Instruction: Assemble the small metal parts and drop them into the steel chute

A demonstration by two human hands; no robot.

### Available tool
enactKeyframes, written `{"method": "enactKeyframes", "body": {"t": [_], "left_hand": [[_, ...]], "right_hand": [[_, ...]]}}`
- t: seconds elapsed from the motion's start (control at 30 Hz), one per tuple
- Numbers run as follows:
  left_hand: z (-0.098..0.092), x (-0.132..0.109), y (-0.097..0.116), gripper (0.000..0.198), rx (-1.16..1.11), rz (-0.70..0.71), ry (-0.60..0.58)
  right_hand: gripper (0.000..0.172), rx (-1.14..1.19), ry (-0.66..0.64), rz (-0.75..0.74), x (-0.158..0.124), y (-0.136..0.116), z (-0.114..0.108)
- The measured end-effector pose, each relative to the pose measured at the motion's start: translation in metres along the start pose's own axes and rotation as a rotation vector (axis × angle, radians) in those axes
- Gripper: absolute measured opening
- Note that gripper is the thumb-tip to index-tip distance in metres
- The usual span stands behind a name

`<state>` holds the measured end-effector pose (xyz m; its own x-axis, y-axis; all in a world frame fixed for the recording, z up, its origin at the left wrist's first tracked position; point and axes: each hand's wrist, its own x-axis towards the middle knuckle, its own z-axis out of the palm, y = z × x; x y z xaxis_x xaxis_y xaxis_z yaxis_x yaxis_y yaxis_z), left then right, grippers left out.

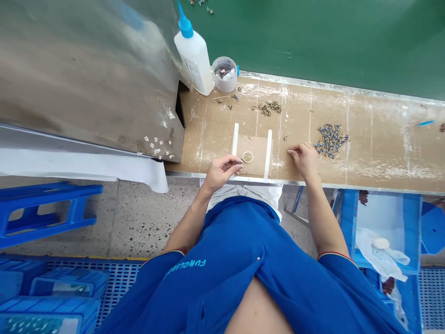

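Note:
My left hand (220, 172) is at the near edge of the cardboard-covered bench, thumb and fingers pinched together. A tiny dark speck shows at its fingertips, too small to name. Just right of them lies a small round clear dish (248, 157) with a thin pale squiggle inside, on a cardboard square (257, 164) between two white tape strips (268, 153). My right hand (304, 160) rests further right, its fingertips pressed together low over the cardboard; what they hold, if anything, is hidden. Beside it spreads a pile of small blue-and-gold metal pieces (332, 140).
A white bottle with a blue nozzle (194, 60) and a tape roll with scraps inside (225, 76) stand at the back left. Another heap of small metal pieces (270, 108) lies behind the dish. A large metal housing (104, 83) borders the left; a green surface (330, 41) lies beyond.

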<state>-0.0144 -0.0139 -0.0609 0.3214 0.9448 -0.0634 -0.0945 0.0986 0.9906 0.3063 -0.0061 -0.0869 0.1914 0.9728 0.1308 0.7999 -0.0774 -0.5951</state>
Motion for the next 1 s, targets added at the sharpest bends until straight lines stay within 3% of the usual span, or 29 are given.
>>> {"method": "enactKeyframes", "body": {"t": [0.1,0.27,0.43,0.83,1.0], "left_hand": [[0.008,0.001,0.009,0.023,0.061,0.041,0.002],[0.022,0.003,0.023,0.020,0.272,0.185,0.029],[0.029,0.002,0.035,0.019,0.389,0.268,-0.012],[0.025,-0.006,0.037,0.012,0.507,0.379,-0.041],[0.022,-0.006,0.039,0.015,0.574,0.482,-0.102]], "right_hand": [[0.014,0.209,0.048,0.095,-0.010,-0.023,0.000],[0.021,0.694,0.017,0.150,-0.038,-0.094,-0.002],[0.025,0.840,-0.091,0.144,-0.056,-0.142,-0.004],[0.033,0.836,-0.218,0.141,-0.067,-0.148,0.003],[0.023,0.706,-0.190,0.007,-0.067,-0.148,-0.004]]}}
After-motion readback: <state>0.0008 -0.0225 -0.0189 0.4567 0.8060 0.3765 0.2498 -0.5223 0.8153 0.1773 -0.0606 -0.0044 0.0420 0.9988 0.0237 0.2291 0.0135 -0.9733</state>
